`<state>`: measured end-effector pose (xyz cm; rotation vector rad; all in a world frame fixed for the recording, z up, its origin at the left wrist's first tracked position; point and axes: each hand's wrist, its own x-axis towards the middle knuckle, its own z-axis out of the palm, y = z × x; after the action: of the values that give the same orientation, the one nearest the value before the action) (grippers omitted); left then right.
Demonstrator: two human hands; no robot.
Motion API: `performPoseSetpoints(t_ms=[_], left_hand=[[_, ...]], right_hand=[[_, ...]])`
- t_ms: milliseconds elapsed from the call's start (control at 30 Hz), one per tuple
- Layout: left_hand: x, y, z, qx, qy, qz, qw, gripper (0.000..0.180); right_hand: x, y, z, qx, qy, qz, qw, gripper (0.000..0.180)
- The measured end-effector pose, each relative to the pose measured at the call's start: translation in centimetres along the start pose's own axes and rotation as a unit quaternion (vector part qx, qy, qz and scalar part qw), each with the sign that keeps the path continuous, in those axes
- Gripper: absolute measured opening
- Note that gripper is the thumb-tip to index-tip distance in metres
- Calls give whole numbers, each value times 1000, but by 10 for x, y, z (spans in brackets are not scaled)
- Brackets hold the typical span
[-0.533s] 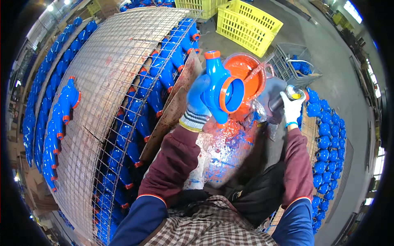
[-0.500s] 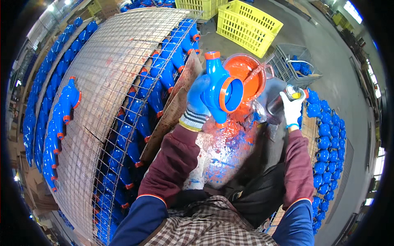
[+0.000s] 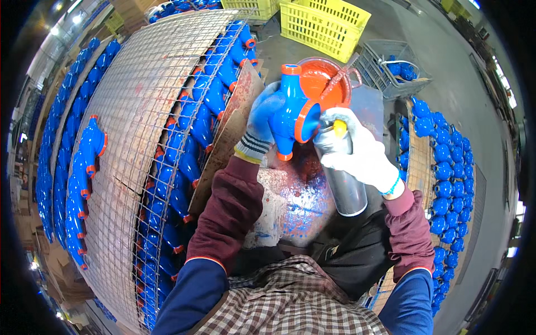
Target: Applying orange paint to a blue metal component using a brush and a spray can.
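My left hand, in a blue-coated glove with a striped cuff, grips a glossy blue pipe fitting with orange-red rims. The fitting is held up in front of a bucket of red-orange paint, partly covering it. In my white-gloved right hand is a dark spray can with a yellow nozzle. The can is tilted, its top close to the fitting's wide round opening at the right. Whether spray is coming out I cannot tell. Below both hands lies a paint-smeared surface.
On the left, a wire mesh rack bears boards and rows of blue fittings. More blue fittings stand stacked at the right. A yellow crate and a grey crate with blue parts sit beyond the bucket.
My right hand has brought the spray can from the right over to the fitting. The fitting has turned slightly, so its wide opening now faces more to the right.
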<state>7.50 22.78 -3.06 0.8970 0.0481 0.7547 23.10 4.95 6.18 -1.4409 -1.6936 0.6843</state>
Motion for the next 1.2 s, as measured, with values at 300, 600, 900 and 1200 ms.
performPoseSetpoints(t_ms=[300, 600, 900, 1200], left_hand=[[6, -3, 10, -190, 232, -21, 954, 48], [4, 8, 38, -314, 280, -75, 904, 48], [-8, 81, 66, -269, 166, 135, 939, 37], [-87, 299, -73, 603, 377, 97, 696, 63]], right_hand=[[2, 76, -45, -18, 363, 46, 930, 74], [-15, 197, -68, -125, 425, 204, 873, 72], [-27, 197, -74, -98, 442, 145, 880, 61], [-72, 190, -107, -133, 426, 95, 890, 58]])
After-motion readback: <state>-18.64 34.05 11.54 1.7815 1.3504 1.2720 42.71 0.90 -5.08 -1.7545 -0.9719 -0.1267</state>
